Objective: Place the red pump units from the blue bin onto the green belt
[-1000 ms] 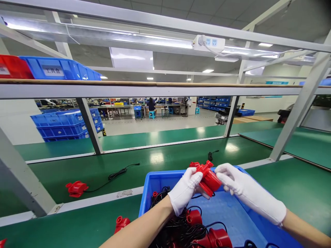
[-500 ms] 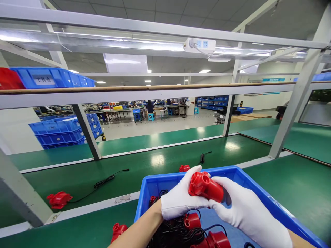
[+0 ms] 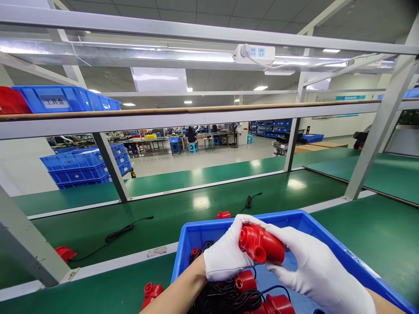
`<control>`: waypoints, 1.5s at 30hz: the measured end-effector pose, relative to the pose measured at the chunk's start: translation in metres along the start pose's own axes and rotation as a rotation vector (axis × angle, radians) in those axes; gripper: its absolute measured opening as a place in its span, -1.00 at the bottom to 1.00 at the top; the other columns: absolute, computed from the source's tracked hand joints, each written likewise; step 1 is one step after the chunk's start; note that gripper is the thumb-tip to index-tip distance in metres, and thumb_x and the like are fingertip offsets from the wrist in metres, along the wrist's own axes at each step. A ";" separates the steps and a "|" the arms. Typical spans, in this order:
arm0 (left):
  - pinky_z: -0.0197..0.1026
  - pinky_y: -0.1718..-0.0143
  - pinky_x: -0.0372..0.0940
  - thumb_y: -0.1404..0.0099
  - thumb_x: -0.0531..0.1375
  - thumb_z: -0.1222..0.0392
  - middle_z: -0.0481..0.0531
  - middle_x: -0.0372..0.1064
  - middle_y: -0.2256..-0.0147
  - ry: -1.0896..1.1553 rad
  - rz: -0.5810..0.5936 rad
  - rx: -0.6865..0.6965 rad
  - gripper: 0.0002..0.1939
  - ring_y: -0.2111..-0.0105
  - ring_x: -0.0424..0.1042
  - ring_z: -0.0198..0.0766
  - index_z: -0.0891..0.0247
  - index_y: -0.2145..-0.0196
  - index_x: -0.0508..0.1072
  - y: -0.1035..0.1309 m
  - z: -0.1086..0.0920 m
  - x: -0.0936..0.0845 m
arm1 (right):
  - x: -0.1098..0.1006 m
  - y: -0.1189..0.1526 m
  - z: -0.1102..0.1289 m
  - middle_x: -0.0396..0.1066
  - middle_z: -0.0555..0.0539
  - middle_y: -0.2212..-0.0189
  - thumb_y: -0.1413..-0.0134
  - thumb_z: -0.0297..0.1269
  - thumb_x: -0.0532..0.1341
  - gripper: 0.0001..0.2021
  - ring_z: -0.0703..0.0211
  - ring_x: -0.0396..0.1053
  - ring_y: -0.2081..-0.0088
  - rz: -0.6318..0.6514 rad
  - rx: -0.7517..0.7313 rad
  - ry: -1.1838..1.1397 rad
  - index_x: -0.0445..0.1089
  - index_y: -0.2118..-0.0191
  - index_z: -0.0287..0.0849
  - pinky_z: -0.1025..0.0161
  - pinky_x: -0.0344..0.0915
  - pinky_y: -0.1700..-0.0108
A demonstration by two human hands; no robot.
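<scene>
A red plastic housing (image 3: 263, 245) with round openings is held above a blue bin (image 3: 193, 231). My left hand (image 3: 229, 250), in a white glove, is wrapped round its left side. On its right end are the fingers and thumb of my right hand (image 3: 310, 264), gloved too. Inside the bin, below my hands, lie more red housings (image 3: 276, 304) and a tangle of black cables (image 3: 218, 296). My wrists and gloves hide part of the bin's contents.
Another red housing (image 3: 152, 293) lies left of the bin. On the green belt (image 3: 176, 209) behind are a red part (image 3: 66, 253) with a black cable and a second red part (image 3: 224, 215). Frame posts (image 3: 111, 168) rise beyond; a person (image 3: 191, 135) sits far off.
The housing has been turned between my hands, so its openings now face more toward me and lower. The red parts and cables on the belt have shifted left.
</scene>
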State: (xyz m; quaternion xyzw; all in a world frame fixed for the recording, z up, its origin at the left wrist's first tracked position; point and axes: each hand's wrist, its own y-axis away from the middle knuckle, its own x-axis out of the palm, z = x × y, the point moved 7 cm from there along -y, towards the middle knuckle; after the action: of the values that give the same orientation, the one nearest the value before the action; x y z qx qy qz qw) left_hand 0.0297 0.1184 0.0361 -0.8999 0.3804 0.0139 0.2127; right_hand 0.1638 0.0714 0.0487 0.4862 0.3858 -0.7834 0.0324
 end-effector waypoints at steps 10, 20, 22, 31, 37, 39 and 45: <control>0.03 -0.10 0.21 -0.23 0.11 0.45 0.14 0.14 -0.07 -0.531 -0.481 0.343 -0.45 -0.04 0.29 -0.15 0.10 -0.10 0.06 0.005 -0.001 -0.008 | 0.003 0.005 -0.017 0.42 -0.02 0.32 -0.26 0.10 0.06 -0.66 0.17 0.39 0.32 0.159 0.275 -0.190 0.34 0.20 -0.07 0.26 0.33 0.28; 0.03 -0.08 0.31 -0.24 0.19 0.47 0.26 0.12 -0.20 -0.961 -0.485 0.584 -0.20 -0.16 0.26 -0.10 0.01 -0.25 -0.14 0.028 -0.013 0.013 | 0.021 0.013 0.004 0.38 -0.01 0.27 -0.30 0.11 0.02 -0.65 0.13 0.33 0.28 0.289 0.255 -0.203 0.30 0.16 -0.07 0.21 0.24 0.22; 0.05 -0.08 0.32 -0.24 0.19 0.47 0.27 0.14 -0.19 -0.981 -0.515 0.608 -0.22 -0.16 0.26 -0.08 0.02 -0.24 -0.12 0.030 -0.017 0.015 | 0.019 0.014 0.008 0.39 -0.02 0.22 -0.30 0.07 0.04 -0.68 0.12 0.35 0.23 0.278 0.237 -0.224 0.31 0.10 -0.05 0.21 0.26 0.18; 0.06 -0.05 0.29 -0.23 0.27 0.22 0.23 0.17 -0.08 -0.826 -0.621 0.380 -0.22 0.00 0.34 -0.10 0.10 -0.25 -0.10 0.018 -0.011 -0.002 | 0.002 -0.001 -0.025 0.42 -0.04 0.44 -0.29 0.18 -0.08 -0.51 0.15 0.39 0.41 0.147 0.435 -0.449 0.29 0.36 -0.13 0.22 0.35 0.32; 0.04 -0.04 0.24 -0.32 0.13 0.23 0.04 0.25 0.15 -0.716 -0.695 0.005 -0.42 0.13 0.35 -0.19 0.17 -0.21 -0.02 0.015 0.010 -0.028 | -0.087 -0.054 -0.110 0.50 -0.22 0.34 -0.33 0.15 -0.15 -0.41 0.17 0.48 0.39 -0.076 0.607 -0.476 0.35 0.19 -0.31 0.27 0.41 0.31; 0.04 -0.05 0.24 -0.33 0.11 0.22 0.05 0.23 0.14 -0.734 -0.648 -0.007 -0.44 0.12 0.34 -0.20 0.18 -0.21 -0.03 0.012 0.014 -0.027 | -0.137 -0.079 -0.143 0.50 -0.26 0.33 -0.33 0.13 -0.22 -0.35 0.21 0.49 0.34 -0.183 0.606 -0.079 0.34 0.15 -0.38 0.30 0.33 0.25; 0.08 -0.03 0.27 -0.36 0.05 0.18 0.05 0.22 0.14 -0.772 -0.536 -0.087 -0.49 0.11 0.36 -0.18 0.15 -0.20 -0.05 0.006 0.028 -0.023 | -0.187 -0.136 -0.231 0.33 -0.49 0.03 -0.10 0.27 -0.25 -0.13 -0.27 0.19 -0.15 -0.174 0.577 0.497 0.31 0.06 -0.59 0.01 0.05 0.11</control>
State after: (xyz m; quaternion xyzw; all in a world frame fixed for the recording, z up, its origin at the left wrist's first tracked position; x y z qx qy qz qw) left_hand 0.0130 0.1413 0.0129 -0.9035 0.0269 0.3082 0.2967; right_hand 0.3743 0.2535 0.2206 0.6157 0.1855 -0.7179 -0.2667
